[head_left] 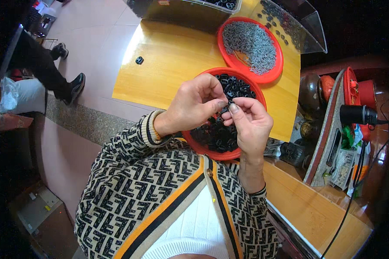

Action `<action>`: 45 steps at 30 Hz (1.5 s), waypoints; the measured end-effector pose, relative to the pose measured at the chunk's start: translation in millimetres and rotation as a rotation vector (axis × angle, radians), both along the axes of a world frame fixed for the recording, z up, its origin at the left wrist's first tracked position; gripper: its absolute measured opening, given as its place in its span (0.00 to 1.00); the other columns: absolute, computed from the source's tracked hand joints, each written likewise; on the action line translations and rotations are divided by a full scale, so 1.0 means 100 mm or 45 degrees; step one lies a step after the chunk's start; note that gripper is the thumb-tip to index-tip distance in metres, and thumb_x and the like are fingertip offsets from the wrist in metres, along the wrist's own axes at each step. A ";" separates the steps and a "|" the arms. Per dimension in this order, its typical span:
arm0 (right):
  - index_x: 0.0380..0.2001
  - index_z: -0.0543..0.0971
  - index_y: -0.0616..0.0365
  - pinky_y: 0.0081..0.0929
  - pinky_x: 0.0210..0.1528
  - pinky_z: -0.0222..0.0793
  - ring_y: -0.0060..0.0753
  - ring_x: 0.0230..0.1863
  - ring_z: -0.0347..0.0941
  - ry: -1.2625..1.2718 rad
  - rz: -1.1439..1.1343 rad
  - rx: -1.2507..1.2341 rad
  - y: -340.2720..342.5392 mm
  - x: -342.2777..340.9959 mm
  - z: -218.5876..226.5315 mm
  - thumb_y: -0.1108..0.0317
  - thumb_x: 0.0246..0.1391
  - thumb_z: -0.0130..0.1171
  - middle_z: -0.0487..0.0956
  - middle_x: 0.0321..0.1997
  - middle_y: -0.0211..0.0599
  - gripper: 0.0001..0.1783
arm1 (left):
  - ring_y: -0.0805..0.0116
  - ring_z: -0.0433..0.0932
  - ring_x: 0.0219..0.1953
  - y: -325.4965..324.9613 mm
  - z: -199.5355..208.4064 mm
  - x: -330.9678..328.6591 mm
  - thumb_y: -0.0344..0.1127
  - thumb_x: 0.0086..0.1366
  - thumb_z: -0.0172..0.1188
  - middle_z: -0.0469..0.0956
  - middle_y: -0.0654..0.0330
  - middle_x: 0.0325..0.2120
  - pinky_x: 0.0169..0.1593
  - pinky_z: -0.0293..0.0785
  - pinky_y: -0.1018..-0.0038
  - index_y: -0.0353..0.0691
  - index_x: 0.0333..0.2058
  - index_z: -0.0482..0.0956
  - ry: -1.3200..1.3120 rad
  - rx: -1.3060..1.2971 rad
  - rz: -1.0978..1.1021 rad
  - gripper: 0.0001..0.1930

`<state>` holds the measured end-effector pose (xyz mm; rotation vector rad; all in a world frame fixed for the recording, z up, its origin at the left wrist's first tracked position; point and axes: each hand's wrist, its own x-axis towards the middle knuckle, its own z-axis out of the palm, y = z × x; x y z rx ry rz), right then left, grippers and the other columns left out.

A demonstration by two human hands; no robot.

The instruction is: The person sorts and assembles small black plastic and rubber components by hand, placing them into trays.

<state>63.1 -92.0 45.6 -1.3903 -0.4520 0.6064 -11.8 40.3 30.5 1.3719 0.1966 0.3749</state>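
Note:
My left hand (pixel 190 103) and my right hand (pixel 251 127) meet over a red basin (pixel 262 96), thumbs and forefingers pinched together. Between their fingertips is a small black plastic piece, mostly covered by the fingers. Many black plastic pieces (pixel 218 137) with holes, resembling cord locks, fill the basin. Just beyond it, a red plate (pixel 281 64) holds a heap of small grey metal springs (pixel 250 41). One loose black piece (pixel 139 60) lies on the yellow wooden table (pixel 168 47), left of the basin.
At the table's far side stand a bin (pixel 183 15) and a clear box (pixel 309 30) with black pieces. A dark cylindrical device (pixel 358 115) with a cable, jars and a red tub crowd the right. On the left, another person's legs (pixel 43 64) show near a white sack (pixel 23 96).

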 end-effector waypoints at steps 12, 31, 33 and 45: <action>0.32 0.71 0.68 0.15 0.25 0.72 0.20 0.25 0.72 -0.013 -0.042 -0.006 0.01 -0.03 -0.03 0.79 0.49 0.51 0.74 0.26 0.34 0.05 | 0.78 0.72 0.27 -0.08 -0.02 0.04 0.18 0.51 0.53 0.73 0.60 0.22 0.30 0.71 0.82 0.32 0.28 0.67 0.001 0.169 0.086 0.06; 0.31 0.72 0.68 0.16 0.24 0.71 0.22 0.23 0.73 0.132 -0.100 0.120 0.00 0.08 -0.23 0.78 0.48 0.53 0.75 0.25 0.37 0.05 | 0.74 0.74 0.32 -0.03 -0.17 0.08 0.23 0.54 0.56 0.74 0.59 0.29 0.33 0.72 0.81 0.28 0.40 0.66 0.123 -0.300 -0.071 0.15; 0.30 0.72 0.67 0.16 0.24 0.71 0.22 0.23 0.72 0.130 -0.087 0.103 0.00 0.07 -0.23 0.78 0.48 0.53 0.75 0.25 0.36 0.05 | 0.75 0.74 0.32 -0.02 -0.18 0.06 0.23 0.54 0.56 0.74 0.59 0.29 0.34 0.72 0.82 0.28 0.40 0.66 0.193 -0.287 -0.100 0.15; 0.34 0.70 0.67 0.14 0.23 0.65 0.20 0.22 0.69 0.360 -0.117 0.107 -0.48 0.10 -0.36 0.76 0.50 0.50 0.72 0.23 0.34 0.07 | 0.60 0.69 0.27 0.24 -0.32 -0.37 0.22 0.41 0.59 0.70 0.58 0.22 0.30 0.66 0.71 0.37 0.24 0.74 -0.039 1.328 0.012 0.08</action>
